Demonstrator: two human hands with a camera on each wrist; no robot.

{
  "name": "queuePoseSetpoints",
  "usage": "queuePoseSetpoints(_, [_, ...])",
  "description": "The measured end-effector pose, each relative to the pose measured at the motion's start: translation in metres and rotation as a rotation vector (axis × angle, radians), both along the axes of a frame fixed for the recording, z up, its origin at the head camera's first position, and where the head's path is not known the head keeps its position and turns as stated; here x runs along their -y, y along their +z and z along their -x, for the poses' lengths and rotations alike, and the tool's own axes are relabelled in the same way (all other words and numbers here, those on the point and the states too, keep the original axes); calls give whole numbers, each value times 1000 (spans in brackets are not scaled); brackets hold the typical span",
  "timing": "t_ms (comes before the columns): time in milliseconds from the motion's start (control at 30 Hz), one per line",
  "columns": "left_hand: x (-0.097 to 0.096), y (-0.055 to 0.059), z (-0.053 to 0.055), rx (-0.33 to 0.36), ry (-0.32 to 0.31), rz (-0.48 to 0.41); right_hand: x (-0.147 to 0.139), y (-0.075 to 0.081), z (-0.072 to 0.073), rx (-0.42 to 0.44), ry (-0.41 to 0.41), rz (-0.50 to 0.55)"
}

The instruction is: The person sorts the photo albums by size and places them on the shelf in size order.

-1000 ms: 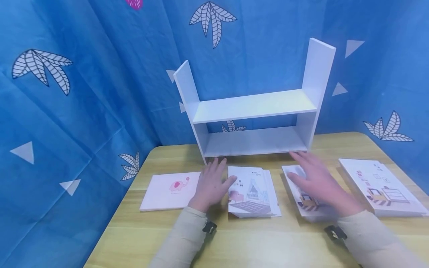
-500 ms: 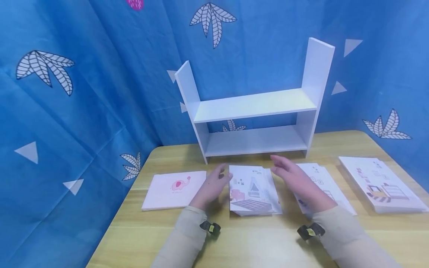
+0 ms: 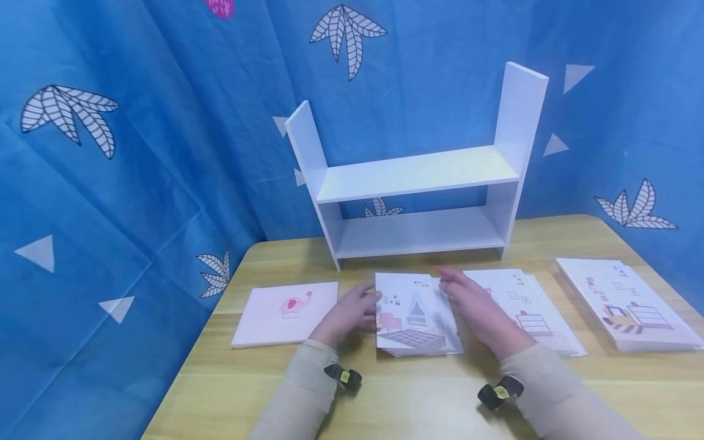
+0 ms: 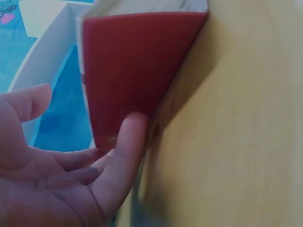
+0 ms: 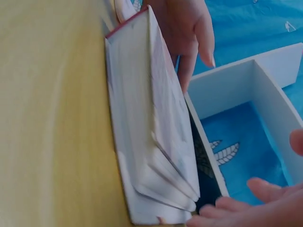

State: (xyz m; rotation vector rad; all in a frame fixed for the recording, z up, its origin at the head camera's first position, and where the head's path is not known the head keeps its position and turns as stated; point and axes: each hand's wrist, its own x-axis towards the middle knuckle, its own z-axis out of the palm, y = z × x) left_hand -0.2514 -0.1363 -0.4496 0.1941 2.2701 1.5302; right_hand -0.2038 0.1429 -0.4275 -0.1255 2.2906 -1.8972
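A thick book [image 3: 411, 324] with a tower and a pink armchair on its white cover lies flat between my two hands. My left hand [image 3: 348, 313] is at its left side; in the left wrist view the fingers [image 4: 132, 142] touch its red spine [image 4: 132, 66]. On the opposite side is my right hand [image 3: 478, 308], its fingers loosely bent and fingertips right at the book's far right corner. The right wrist view shows the book's page edges [image 5: 130, 99], with a few leaves fanned apart near the right fingers [image 5: 222, 210]. Neither hand grips the book.
A white two-tier shelf [image 3: 418, 177] stands behind the books. Left lies a pink elephant booklet [image 3: 275, 318]; right are a white book pile [image 3: 541, 327] and another thick pile [image 3: 632, 311] with a truck cover. Blue curtain [image 3: 429, 73] hangs behind the wooden table [image 3: 407, 397].
My right hand has moved left from over the right-hand white pile to the tower book's right side. My left hand's fingers have drawn in and come down at its spine.
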Motion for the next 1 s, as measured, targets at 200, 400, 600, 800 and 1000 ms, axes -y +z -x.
queuePoseSetpoints(200, [1,-7,1,46,12,-73,3,-5,3,52,-44,0])
queuePoseSetpoints(400, [-3,-13,2,49,25,-73,6,-8,3,77,-67,-52])
queuePoseSetpoints(600, [-6,-16,2,32,15,-159,6,-16,0,14,-71,-119])
queuePoseSetpoints(800, [-8,-15,2,40,26,-215,8,-20,2,96,-105,252])
queuePoseSetpoints(1000, [-14,-15,0,97,-44,-325,11,-23,4,106,-128,342])
